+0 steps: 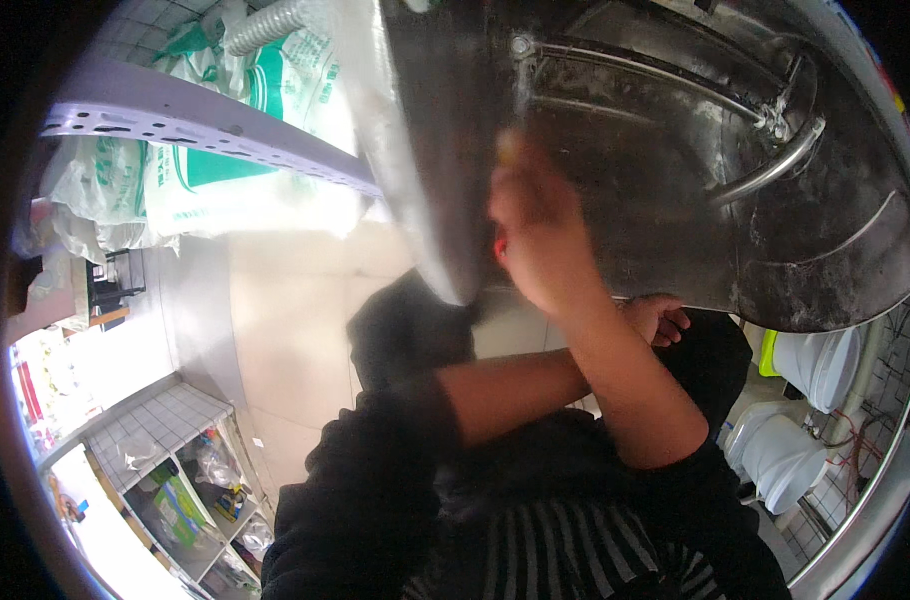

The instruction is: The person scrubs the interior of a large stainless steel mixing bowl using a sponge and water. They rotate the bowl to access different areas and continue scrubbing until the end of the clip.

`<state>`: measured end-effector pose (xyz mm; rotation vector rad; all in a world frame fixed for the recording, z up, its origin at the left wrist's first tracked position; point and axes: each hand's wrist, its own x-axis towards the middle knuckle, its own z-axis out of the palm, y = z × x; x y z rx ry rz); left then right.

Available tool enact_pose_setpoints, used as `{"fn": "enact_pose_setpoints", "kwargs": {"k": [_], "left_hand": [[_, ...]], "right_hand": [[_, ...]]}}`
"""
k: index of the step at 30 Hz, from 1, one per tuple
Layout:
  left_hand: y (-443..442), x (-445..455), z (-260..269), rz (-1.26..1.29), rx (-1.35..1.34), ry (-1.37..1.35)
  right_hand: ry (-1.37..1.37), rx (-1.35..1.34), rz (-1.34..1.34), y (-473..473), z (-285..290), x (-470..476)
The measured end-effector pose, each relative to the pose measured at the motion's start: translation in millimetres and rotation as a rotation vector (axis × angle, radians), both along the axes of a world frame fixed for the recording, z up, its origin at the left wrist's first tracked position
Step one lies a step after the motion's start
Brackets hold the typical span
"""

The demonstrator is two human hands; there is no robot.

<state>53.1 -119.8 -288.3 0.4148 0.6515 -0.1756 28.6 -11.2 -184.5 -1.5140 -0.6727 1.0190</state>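
Note:
My right hand is raised in front of a dark, stained metal housing and is blurred. A red end of a slim tool shows at the lower side of the fist; the rest of the tool is too blurred to name. Above the fist, a bolt fastens a metal rod inside the housing. My left hand lies beneath my right forearm at the housing's lower edge, over my knee. Its fingers are curled, and whether they grip anything is hidden.
White and green plastic sacks sit on a perforated metal shelf frame at upper left. A tiled cubby unit stands lower left. White plastic buckets and red wires are at right. Beige floor tiles show between.

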Motion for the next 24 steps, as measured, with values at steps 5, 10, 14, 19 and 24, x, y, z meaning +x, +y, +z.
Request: {"fn": "enact_pose_setpoints", "kwargs": {"k": [5,10,14,19,24], "left_hand": [[-2,-2,3,-0.022,-0.001,-0.019],[-3,-4,11,-0.012,0.010,0.012],[-5,2,0,0.032,-0.038,0.024],[-5,5,-14,-0.049,-0.062,-0.053],[-2,4,-2,0.012,-0.062,0.077]], "right_hand": [[0.162,-0.135,0.007,10,2,10],[-0.283,-0.039,0.114,25,1,17],[-0.187,0.064,0.016,9,17,5],[-0.293,0.293,-0.010,21,28,15],[-0.065,-0.019,0.001,8,7,9]]}}
